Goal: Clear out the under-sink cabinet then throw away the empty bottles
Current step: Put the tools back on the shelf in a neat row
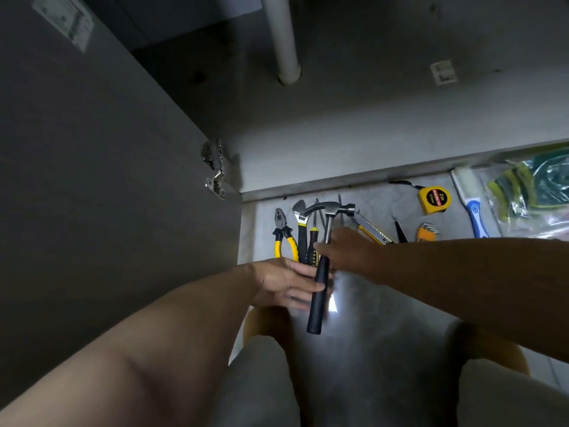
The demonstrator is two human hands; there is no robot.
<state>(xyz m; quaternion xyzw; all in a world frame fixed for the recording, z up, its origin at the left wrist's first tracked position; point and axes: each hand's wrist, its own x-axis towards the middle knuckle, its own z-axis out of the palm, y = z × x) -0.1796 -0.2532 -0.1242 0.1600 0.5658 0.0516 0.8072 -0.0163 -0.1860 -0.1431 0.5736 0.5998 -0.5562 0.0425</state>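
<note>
Hammer: steel claw head, grey shank, black grip. Mid-frame, over floor just before under-sink cabinet; head at 12 o'clock, grip end at 6.

Right hand curled round shank below head. Left hand on grip, fingers fairly straight; clamp or mere touch, cannot tell.

Pliers, wrench, screwdriver in row at 11 o'clock, close to hands. Tape measure at 2 o'clock, apart.

Open door edge near at 9 o'clock. Cabinet sill at 12, pipe beyond. Glossy floor runs to 6 o'clock between knees
</note>
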